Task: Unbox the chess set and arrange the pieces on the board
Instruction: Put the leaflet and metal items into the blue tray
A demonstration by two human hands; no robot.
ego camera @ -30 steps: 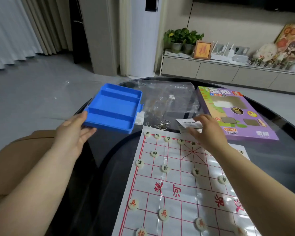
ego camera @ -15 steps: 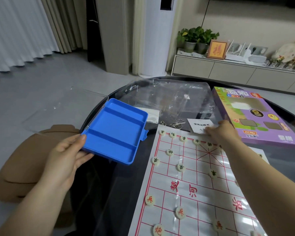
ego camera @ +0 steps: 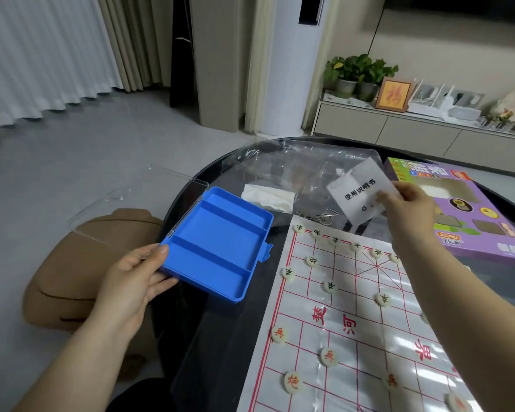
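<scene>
The right side of the chess board (ego camera: 354,328) is lying hidden under the right forearm, and its near edge is running out of frame; the marks on the far pieces (ego camera: 333,239) are too small to read. The left hand (ego camera: 131,281) is closing its grip on the near-left corner of the blue tray (ego camera: 217,242), whose three long compartments are sitting empty, its clear lid (ego camera: 125,200) hanging open to the far left. The tray's long axis is slanting away to the right. The right hand (ego camera: 408,209) is pinching a white leaflet (ego camera: 361,193), lifted off the tabletop (ego camera: 220,337), just left of that grip. The purple box (ego camera: 464,203) is lying to its right.
</scene>
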